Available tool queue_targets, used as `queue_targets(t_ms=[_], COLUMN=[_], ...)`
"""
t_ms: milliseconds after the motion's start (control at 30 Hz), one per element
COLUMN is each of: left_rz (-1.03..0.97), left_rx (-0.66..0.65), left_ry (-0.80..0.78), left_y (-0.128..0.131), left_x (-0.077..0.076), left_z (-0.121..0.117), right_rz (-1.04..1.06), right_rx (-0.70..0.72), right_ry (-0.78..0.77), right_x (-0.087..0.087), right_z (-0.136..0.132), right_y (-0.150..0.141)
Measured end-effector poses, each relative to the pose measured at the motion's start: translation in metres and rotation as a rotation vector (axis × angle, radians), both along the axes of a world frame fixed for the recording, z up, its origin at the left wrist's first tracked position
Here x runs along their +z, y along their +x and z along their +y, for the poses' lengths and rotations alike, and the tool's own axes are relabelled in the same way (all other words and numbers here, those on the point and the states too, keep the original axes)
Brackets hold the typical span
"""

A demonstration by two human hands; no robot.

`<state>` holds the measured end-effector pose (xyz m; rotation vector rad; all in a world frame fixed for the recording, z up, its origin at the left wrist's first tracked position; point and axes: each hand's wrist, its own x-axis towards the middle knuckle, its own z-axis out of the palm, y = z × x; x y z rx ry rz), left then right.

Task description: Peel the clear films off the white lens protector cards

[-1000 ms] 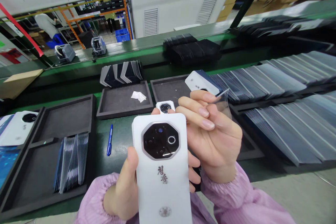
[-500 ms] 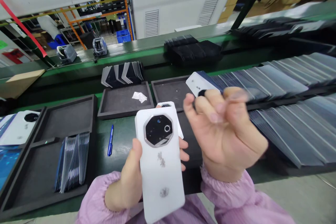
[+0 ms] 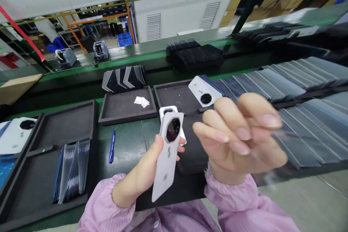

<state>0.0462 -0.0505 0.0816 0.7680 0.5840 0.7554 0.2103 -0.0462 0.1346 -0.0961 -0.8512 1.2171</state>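
Note:
My left hand [image 3: 145, 168] grips a thin white phone back cover [image 3: 166, 163] by its edges, tilted, with a black octagonal camera window [image 3: 173, 129] at the top. A second white cover [image 3: 162, 110] shows partly behind it; whether my fingers also hold that one, I cannot tell. To the right, my right hand [image 3: 239, 141] is raised with fingers curled and thumb and forefinger close together, slightly blurred. What it pinches, if anything, does not show. Past it, another white back cover [image 3: 199, 88] leans against a row of stacked covers [image 3: 244, 83].
A blue pen [image 3: 112, 147] lies on the green bench left of my hands. Dark trays [image 3: 127, 119] stand around, one bearing a crumpled white scrap [image 3: 141, 101]. The left tray [image 3: 94, 123] holds several stacked panels [image 3: 73, 168]. Tape dispensers [image 3: 100, 50] sit on the back ledge.
The cover in my left hand has turned nearly edge-on and tipped away. My right hand has curled its fingers further and shifted slightly right. The view has shifted a little.

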Motion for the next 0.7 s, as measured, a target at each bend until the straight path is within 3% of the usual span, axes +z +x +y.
queue_targets(t_ms=[67, 200, 267, 533, 700], left_rz=[-0.069, -0.323, -0.408, -0.381, -0.352], left_rx=[-0.065, -0.398, -0.443, -0.232, -0.221], left_ry=[-0.07, -0.393, -0.44, -0.019, 0.058], left_y=[0.001, 0.005, 0.006, -0.011, -0.022], left_x=[0.0, -0.005, -0.006, 0.013, 0.025], left_z=[0.007, 0.021, 0.02, -0.014, -0.024], right_rz=[0.053, 0.214, 0.268, 0.237, 0.211], right_rx=[-0.08, -0.213, -0.215, -0.185, -0.134], right_ry=[-0.061, -0.151, -0.161, -0.094, -0.071], right_x=[0.004, 0.013, 0.016, 0.014, 0.009], right_z=[-0.003, -0.004, -0.004, -0.015, -0.024], right_y=[0.011, 0.025, 0.026, 0.018, 0.016])
